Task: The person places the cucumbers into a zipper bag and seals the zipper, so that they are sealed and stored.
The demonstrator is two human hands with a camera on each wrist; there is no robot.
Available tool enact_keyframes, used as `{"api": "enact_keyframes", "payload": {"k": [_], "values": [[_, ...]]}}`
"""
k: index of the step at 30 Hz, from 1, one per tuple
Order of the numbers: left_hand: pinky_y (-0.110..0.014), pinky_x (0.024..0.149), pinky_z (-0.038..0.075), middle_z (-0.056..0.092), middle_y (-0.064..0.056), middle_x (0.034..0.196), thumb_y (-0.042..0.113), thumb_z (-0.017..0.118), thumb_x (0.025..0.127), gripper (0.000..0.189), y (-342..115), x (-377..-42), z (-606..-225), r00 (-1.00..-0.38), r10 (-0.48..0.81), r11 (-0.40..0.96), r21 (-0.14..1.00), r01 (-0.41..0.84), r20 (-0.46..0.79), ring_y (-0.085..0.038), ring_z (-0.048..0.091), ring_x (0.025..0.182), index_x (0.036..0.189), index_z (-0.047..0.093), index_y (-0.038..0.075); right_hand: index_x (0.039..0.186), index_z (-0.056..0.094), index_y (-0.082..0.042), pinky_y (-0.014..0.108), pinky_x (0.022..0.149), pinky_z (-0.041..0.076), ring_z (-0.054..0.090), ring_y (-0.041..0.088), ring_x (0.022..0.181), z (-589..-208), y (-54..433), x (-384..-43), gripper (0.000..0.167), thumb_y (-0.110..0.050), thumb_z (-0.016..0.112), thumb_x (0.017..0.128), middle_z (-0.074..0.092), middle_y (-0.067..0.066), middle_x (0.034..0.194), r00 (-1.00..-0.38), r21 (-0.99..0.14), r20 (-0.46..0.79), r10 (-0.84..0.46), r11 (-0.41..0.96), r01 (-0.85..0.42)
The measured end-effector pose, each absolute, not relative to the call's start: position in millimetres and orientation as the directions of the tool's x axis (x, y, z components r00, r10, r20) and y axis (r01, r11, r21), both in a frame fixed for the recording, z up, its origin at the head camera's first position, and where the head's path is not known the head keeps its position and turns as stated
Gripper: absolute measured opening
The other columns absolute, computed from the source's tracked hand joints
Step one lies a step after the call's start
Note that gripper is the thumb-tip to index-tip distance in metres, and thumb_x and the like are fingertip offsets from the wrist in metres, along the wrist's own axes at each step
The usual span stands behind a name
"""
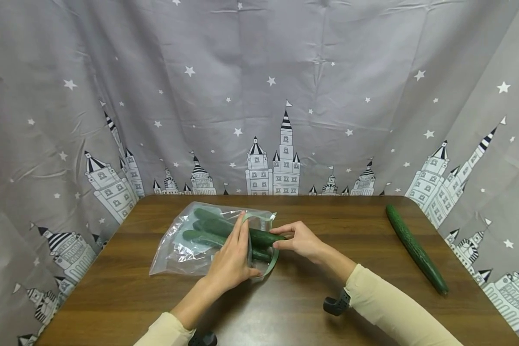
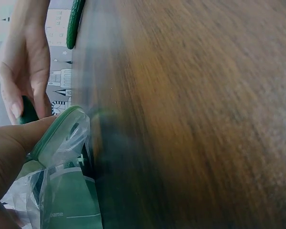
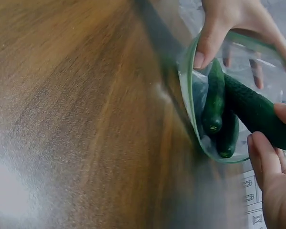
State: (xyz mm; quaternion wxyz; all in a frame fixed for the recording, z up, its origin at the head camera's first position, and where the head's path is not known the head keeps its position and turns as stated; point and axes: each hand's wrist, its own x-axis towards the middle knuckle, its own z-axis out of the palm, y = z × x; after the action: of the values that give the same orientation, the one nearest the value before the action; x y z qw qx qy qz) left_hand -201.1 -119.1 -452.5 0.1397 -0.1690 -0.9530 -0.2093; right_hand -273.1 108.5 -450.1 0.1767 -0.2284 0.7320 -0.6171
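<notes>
A clear zip bag (image 1: 169, 257) with a green rim lies on its side on the table, its mouth facing right. My left hand (image 1: 230, 263) holds the mouth apart, thumb at the near rim and fingers stretched over the upper side. With thumb and fingertips my right hand (image 1: 303, 242) pinches the end of a dark green cucumber (image 3: 257, 110), most of which lies inside the bag. Beside it in the bag are two more cucumbers, one in front (image 3: 213, 107) and one partly covered (image 3: 228, 138).
Another cucumber (image 1: 415, 247) lies at an angle near the right side of the brown wooden table (image 1: 328, 211). Behind the table hangs a grey curtain (image 1: 341, 96) printed with castles and stars. A dark strap device (image 1: 337, 303) is on my right wrist.
</notes>
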Motion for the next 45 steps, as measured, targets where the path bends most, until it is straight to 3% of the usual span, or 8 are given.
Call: {"api": "enact_keyframes", "payload": {"k": [9, 15, 22, 28, 33, 38, 40, 45], "values": [[-0.058, 0.082, 0.059, 0.001, -0.009, 0.173, 0.036, 0.106, 0.053, 0.145, -118, -199, -456, -0.89, 0.286, 0.849, 0.336, 0.407, 0.355, -0.037, 0.032, 0.148, 0.163, 0.018, 0.001, 0.107, 0.083, -0.008, 0.036, 0.085, 0.058, 0.067, 0.025, 0.107, -461, 94, -272, 0.027, -0.014, 0.089, 0.082, 0.076, 0.007, 0.11, -0.91, -0.879, 0.168, -0.38, 0.359, -0.312], [-0.059, 0.082, 0.059, 0.003, -0.011, 0.173, 0.036, 0.106, 0.052, 0.146, -121, -199, -455, -0.89, 0.274, 0.854, 0.334, 0.399, 0.363, -0.037, 0.035, 0.147, 0.163, 0.017, 0.001, 0.111, 0.081, -0.004, 0.027, 0.069, 0.059, 0.072, 0.019, 0.087, -461, 85, -272, 0.028, -0.013, 0.087, 0.085, 0.077, 0.008, 0.102, -0.889, -0.876, 0.194, -0.415, 0.334, -0.347], [-0.061, 0.084, 0.058, 0.004, -0.011, 0.173, 0.033, 0.107, 0.051, 0.149, -121, -200, -455, -0.899, 0.259, 0.843, 0.371, 0.389, 0.353, -0.041, 0.039, 0.143, 0.164, 0.015, 0.004, 0.119, 0.071, 0.009, 0.03, 0.088, 0.058, 0.069, 0.037, 0.108, -465, 99, -274, 0.032, 0.005, 0.073, 0.088, 0.071, 0.021, 0.118, -0.806, -0.911, 0.231, -0.545, 0.17, -0.376], [-0.062, 0.083, 0.058, 0.004, -0.011, 0.173, 0.034, 0.106, 0.05, 0.151, -119, -200, -456, -0.895, 0.267, 0.844, 0.362, 0.397, 0.358, -0.039, 0.034, 0.146, 0.165, 0.013, 0.005, 0.115, 0.072, 0.011, 0.032, 0.09, 0.058, 0.07, 0.037, 0.106, -471, 102, -277, 0.027, 0.006, 0.076, 0.089, 0.069, 0.023, 0.117, -0.798, -0.907, 0.28, -0.534, 0.124, -0.402], [-0.061, 0.09, 0.055, 0.003, -0.011, 0.173, 0.035, 0.106, 0.051, 0.148, -119, -200, -458, -0.883, 0.288, 0.839, 0.346, 0.419, 0.372, -0.038, 0.03, 0.149, 0.164, 0.015, 0.002, 0.111, 0.076, 0.006, 0.039, 0.088, 0.06, 0.072, 0.03, 0.098, -474, 90, -278, 0.024, 0.004, 0.08, 0.087, 0.072, 0.018, 0.112, -0.789, -0.867, 0.318, -0.526, 0.174, -0.466], [-0.057, 0.097, 0.053, 0.004, -0.013, 0.172, 0.035, 0.106, 0.051, 0.147, -119, -200, -459, -0.875, 0.301, 0.844, 0.322, 0.43, 0.379, -0.037, 0.027, 0.15, 0.163, 0.017, 0.0, 0.107, 0.08, 0.0, 0.034, 0.082, 0.061, 0.073, 0.022, 0.091, -475, 82, -280, 0.021, -0.001, 0.083, 0.086, 0.076, 0.011, 0.106, -0.784, -0.796, 0.339, -0.52, 0.286, -0.534], [-0.057, 0.095, 0.054, 0.005, -0.013, 0.172, 0.035, 0.106, 0.051, 0.147, -119, -200, -459, -0.877, 0.299, 0.849, 0.315, 0.424, 0.376, -0.037, 0.028, 0.15, 0.163, 0.018, 0.0, 0.108, 0.08, -0.003, 0.033, 0.08, 0.061, 0.073, 0.018, 0.09, -472, 83, -280, 0.022, -0.003, 0.083, 0.086, 0.077, 0.008, 0.104, -0.774, -0.763, 0.339, -0.534, 0.325, -0.559], [-0.061, 0.089, 0.056, 0.003, -0.009, 0.173, 0.036, 0.106, 0.051, 0.146, -121, -198, -458, -0.885, 0.29, 0.857, 0.314, 0.409, 0.364, -0.037, 0.029, 0.15, 0.163, 0.018, 0.0, 0.113, 0.079, -0.004, 0.045, 0.083, 0.06, 0.073, 0.02, 0.092, -465, 89, -277, 0.028, -0.004, 0.084, 0.086, 0.077, 0.006, 0.104, -0.738, -0.699, 0.336, -0.585, 0.371, -0.612]]}}
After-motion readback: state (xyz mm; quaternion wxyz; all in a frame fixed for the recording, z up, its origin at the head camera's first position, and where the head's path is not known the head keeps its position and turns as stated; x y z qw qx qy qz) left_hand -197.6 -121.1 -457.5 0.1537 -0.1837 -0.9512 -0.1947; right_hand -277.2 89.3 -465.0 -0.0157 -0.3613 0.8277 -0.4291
